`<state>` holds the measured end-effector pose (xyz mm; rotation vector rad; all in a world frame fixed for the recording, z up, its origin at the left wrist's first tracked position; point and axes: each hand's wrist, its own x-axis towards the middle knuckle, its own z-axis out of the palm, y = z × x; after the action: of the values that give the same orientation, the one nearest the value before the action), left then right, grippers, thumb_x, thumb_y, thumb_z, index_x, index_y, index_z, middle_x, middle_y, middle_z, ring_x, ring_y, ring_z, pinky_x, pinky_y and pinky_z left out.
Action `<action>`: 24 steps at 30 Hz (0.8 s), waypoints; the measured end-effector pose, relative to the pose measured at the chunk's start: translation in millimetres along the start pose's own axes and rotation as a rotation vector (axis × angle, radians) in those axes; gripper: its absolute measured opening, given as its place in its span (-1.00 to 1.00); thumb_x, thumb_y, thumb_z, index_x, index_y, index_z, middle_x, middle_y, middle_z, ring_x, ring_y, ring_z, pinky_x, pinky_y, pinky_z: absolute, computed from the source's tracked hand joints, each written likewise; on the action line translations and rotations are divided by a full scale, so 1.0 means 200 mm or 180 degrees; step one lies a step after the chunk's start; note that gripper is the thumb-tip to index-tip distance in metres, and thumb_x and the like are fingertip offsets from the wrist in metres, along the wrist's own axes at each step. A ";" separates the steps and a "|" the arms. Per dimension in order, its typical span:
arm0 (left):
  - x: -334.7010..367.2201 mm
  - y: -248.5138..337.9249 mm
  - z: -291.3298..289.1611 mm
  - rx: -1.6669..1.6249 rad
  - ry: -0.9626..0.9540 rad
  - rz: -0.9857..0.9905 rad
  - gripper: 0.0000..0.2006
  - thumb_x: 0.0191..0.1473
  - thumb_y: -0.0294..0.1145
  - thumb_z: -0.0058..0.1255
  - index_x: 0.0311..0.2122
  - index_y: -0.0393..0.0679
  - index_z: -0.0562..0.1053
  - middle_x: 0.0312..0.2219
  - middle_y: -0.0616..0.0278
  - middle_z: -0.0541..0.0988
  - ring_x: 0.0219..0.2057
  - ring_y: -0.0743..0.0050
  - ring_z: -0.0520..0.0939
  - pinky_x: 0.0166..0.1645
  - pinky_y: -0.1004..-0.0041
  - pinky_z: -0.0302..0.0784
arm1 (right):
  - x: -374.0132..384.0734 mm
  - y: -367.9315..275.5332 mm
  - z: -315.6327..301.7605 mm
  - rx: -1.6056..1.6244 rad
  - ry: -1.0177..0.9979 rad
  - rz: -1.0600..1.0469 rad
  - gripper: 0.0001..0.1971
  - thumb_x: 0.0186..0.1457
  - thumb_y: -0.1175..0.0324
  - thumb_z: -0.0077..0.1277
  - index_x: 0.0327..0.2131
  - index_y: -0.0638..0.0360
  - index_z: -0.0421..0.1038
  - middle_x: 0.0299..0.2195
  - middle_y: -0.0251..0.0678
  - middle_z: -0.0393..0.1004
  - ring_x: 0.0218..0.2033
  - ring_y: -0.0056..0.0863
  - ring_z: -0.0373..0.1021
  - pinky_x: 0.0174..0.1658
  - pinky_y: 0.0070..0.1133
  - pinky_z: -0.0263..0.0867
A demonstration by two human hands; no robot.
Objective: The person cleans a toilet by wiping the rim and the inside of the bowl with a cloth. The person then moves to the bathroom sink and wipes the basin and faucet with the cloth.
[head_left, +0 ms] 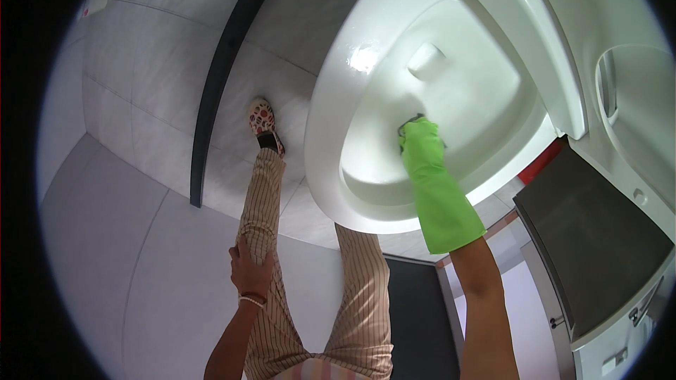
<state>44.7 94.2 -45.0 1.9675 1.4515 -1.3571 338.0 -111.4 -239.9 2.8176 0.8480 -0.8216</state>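
My right hand (pixel 420 135) wears a long lime-green rubber glove and reaches down inside a large white glossy basin (pixel 331 119). Its fingers are closed on a dark grey scouring pad (pixel 410 124), pressed to the basin's inner surface. Only the pad's edges show at the fingertips; the glove hides the rest. A pale, raised, rounded drain piece (pixel 427 62) lies farther in, beyond the glove. Away from the basin, my left hand (pixel 251 267) is bare, with a light bracelet at the wrist. It rests on my left leg's striped trousers (pixel 259 204), fingers spread, holding nothing.
The basin's rounded rim stands in front of my legs. A dark strip (pixel 211 109) crosses the grey tiled floor on the left. At right stands a cabinet (pixel 595 236) with a dark top, beside a red item (pixel 541 162). My left shoe (pixel 262 118) is near the basin.
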 end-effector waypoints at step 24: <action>0.00 0.04 -0.13 0.0269 0.0018 0.0111 -0.30 -0.20 -0.11 0.12 0.05 -0.17 0.16 -0.19 0.00 0.29 -0.19 -0.04 0.44 -0.24 0.12 0.47 | 0.28 -0.41 -0.17 0.4378 0.1324 0.0499 -0.86 0.00 0.60 -0.07 -0.31 0.25 0.25 -0.37 -0.19 0.26 -0.36 -0.38 0.27 -0.26 -0.52 0.26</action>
<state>64.7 110.4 -34.8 2.0406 1.3767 -1.4206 350.2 -7.9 -233.5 4.2493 -0.1025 -1.0631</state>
